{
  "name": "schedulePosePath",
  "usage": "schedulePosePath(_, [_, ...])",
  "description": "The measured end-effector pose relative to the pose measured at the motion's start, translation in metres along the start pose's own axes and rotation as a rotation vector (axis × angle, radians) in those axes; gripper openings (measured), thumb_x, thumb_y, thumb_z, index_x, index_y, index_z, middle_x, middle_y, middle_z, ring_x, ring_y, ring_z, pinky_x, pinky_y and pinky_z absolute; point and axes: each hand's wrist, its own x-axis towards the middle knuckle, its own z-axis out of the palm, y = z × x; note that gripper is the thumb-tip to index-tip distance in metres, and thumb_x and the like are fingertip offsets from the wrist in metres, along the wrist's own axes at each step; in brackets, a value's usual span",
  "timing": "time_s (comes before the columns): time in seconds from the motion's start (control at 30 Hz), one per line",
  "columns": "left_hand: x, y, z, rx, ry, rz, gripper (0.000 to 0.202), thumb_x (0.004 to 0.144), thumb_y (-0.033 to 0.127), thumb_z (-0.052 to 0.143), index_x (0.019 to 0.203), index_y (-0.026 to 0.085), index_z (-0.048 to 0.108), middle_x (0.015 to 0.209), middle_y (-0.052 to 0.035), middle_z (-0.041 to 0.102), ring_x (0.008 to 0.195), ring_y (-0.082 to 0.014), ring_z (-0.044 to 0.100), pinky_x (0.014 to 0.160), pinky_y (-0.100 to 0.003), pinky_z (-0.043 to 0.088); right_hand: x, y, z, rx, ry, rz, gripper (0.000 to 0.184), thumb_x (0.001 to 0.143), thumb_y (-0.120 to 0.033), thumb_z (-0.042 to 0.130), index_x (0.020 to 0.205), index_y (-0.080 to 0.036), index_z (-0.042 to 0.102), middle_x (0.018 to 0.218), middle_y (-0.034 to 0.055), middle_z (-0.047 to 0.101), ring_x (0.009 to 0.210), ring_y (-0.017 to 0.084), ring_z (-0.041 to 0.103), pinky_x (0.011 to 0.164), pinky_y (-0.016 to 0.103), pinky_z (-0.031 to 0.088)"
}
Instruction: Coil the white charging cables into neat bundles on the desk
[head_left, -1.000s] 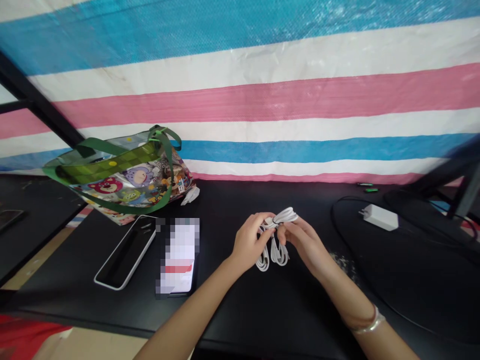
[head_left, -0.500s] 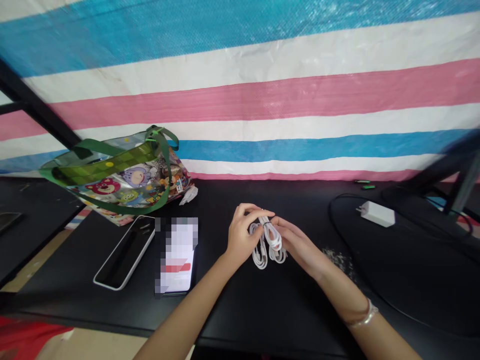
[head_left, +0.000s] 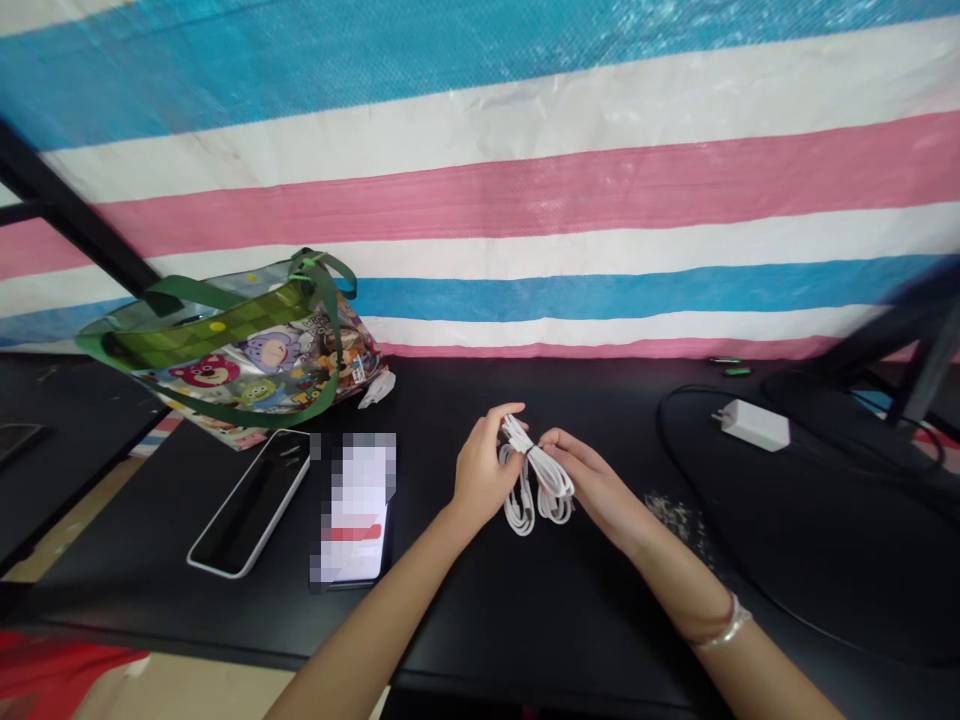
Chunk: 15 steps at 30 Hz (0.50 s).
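Note:
Between my two hands, above the dark table (head_left: 465, 630), are coiled white cables (head_left: 550, 472). One bundle has a thin dark tie round its middle and slants down to the right; more loops hang beneath it. My left hand (head_left: 484, 465) is closed on the cables from the left, thumb in front and index finger reaching over the top. From the right, my right hand (head_left: 589, 478) pinches the tied bundle, its fingertips partly hidden behind the coils. A bracelet (head_left: 726, 628) circles my right wrist.
Left of my hands lie a phone with a lit screen (head_left: 360, 510) and a dark-screened phone in a white case (head_left: 251, 505). Behind them stands a clear printed bag with green handles (head_left: 255, 350). A white power adapter (head_left: 754, 425) and a black cord (head_left: 694, 480) lie on the right.
The tied bundle has turned in my hands, its upper end now pointing to the upper left. My left index finger has lifted and drawn back from my right fingers.

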Motion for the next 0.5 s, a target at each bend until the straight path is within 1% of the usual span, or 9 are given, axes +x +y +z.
schedulePosePath(0.1, [0.002, 0.003, -0.003, -0.077, -0.031, -0.047, 0.039, 0.075, 0.006, 0.047, 0.109, 0.023, 0.059, 0.084, -0.0002, 0.069, 0.082, -0.0168, 0.066, 0.077, -0.028, 0.05, 0.0, 0.0, -0.002, -0.062, -0.001, -0.044, 0.054, 0.058, -0.068, 0.071, 0.068, -0.019, 0.05, 0.052, -0.0074, 0.046, 0.047, 0.007, 0.036, 0.045, 0.02, 0.028])
schedulePosePath(0.2, [0.003, 0.007, -0.006, -0.143, -0.02, -0.025, 0.032, 0.08, 0.01, 0.042, 0.104, 0.021, 0.06, 0.081, -0.0003, 0.069, 0.077, -0.0153, 0.066, 0.072, -0.025, 0.05, -0.001, -0.004, -0.001, -0.12, -0.023, -0.076, 0.056, 0.059, -0.071, 0.068, 0.068, -0.02, 0.048, 0.052, -0.0072, 0.045, 0.046, 0.007, 0.035, 0.044, 0.021, 0.027])
schedulePosePath(0.3, [0.002, 0.01, -0.008, -0.183, -0.009, -0.017, 0.031, 0.084, 0.013, 0.037, 0.104, 0.02, 0.06, 0.079, -0.0005, 0.07, 0.074, -0.0144, 0.066, 0.07, -0.024, 0.05, -0.002, -0.006, -0.001, -0.17, -0.039, -0.111, 0.055, 0.061, -0.072, 0.066, 0.068, -0.02, 0.047, 0.053, -0.0071, 0.044, 0.047, 0.008, 0.036, 0.045, 0.022, 0.028])
schedulePosePath(0.4, [0.001, 0.011, -0.008, -0.211, 0.012, -0.003, 0.032, 0.086, 0.013, 0.035, 0.104, 0.019, 0.061, 0.08, -0.0007, 0.071, 0.074, -0.0141, 0.067, 0.072, -0.024, 0.05, -0.001, -0.005, -0.001, -0.255, -0.023, -0.205, 0.048, 0.068, -0.066, 0.063, 0.068, -0.021, 0.048, 0.057, -0.0055, 0.044, 0.051, 0.009, 0.039, 0.047, 0.023, 0.032])
schedulePosePath(0.5, [0.0, 0.013, -0.008, -0.228, 0.023, 0.04, 0.031, 0.086, 0.013, 0.035, 0.1, 0.019, 0.062, 0.082, -0.0013, 0.071, 0.075, -0.0141, 0.067, 0.071, -0.024, 0.05, 0.002, -0.002, -0.004, -0.384, 0.031, -0.326, 0.036, 0.075, -0.055, 0.061, 0.068, -0.021, 0.051, 0.061, -0.0031, 0.047, 0.054, 0.012, 0.044, 0.051, 0.025, 0.036])
